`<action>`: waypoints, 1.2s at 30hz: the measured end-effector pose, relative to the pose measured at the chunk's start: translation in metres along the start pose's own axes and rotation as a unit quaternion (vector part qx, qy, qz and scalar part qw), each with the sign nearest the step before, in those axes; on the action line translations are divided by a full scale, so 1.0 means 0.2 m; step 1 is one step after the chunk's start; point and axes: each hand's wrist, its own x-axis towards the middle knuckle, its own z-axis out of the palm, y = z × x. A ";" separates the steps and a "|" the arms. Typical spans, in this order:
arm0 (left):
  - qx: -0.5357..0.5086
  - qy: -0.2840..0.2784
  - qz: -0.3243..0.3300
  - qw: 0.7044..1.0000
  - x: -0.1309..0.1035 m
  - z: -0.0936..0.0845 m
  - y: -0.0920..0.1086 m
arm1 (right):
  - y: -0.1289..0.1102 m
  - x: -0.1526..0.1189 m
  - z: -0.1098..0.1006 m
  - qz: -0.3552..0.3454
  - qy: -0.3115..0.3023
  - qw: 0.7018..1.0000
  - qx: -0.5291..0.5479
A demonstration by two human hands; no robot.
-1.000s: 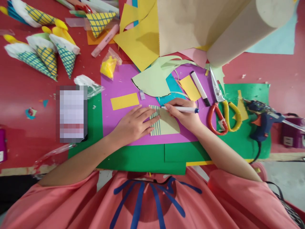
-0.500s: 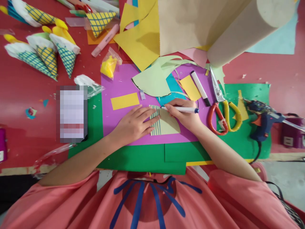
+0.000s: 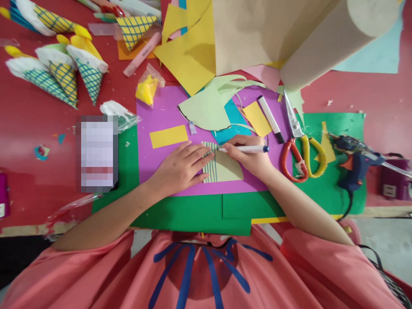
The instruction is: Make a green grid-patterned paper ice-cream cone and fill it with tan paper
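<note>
A pale green paper piece (image 3: 227, 167) with a curved right edge lies on a purple sheet (image 3: 167, 103). Dark blue parallel lines run down its left part. My left hand (image 3: 183, 167) rests flat, fingers spread, pressing on the paper's left side. Between the thumb and fingers of my right hand (image 3: 251, 156) is a white marker (image 3: 249, 149) with a blue end, its tip at the paper near the lines. Just above lies a larger light green paper fan shape (image 3: 206, 105), over a blue paper piece (image 3: 238, 118).
Scissors (image 3: 299, 141) and a glue gun (image 3: 354, 167) lie to the right, near another marker (image 3: 270, 118). Several decorated paper cones (image 3: 90, 73) sit at the upper left above a blurred phone-like object (image 3: 98, 154). A large paper roll (image 3: 331, 43) stands at the upper right.
The marker and my right hand have shifted slightly down the paper. My left fingers have moved a little to the left, and more of the blue lines shows.
</note>
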 end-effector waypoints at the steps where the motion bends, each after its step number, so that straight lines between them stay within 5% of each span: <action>1: 0.000 0.001 0.000 1.000 0.00 0.00 0.00 | 0.00 0.00 0.00 0.001 0.000 1.000 -0.001; 23: -0.003 0.003 -0.004 1.000 0.00 0.00 0.00 | 0.00 -0.01 0.00 0.010 -0.039 0.999 0.004; 31: 0.024 0.010 -0.007 1.000 0.00 0.00 -0.01 | 0.03 -0.02 0.00 0.015 0.076 0.990 0.114; 36: 0.034 0.017 -0.014 0.999 0.00 0.01 -0.02 | 0.02 -0.02 0.01 0.006 0.021 0.998 0.062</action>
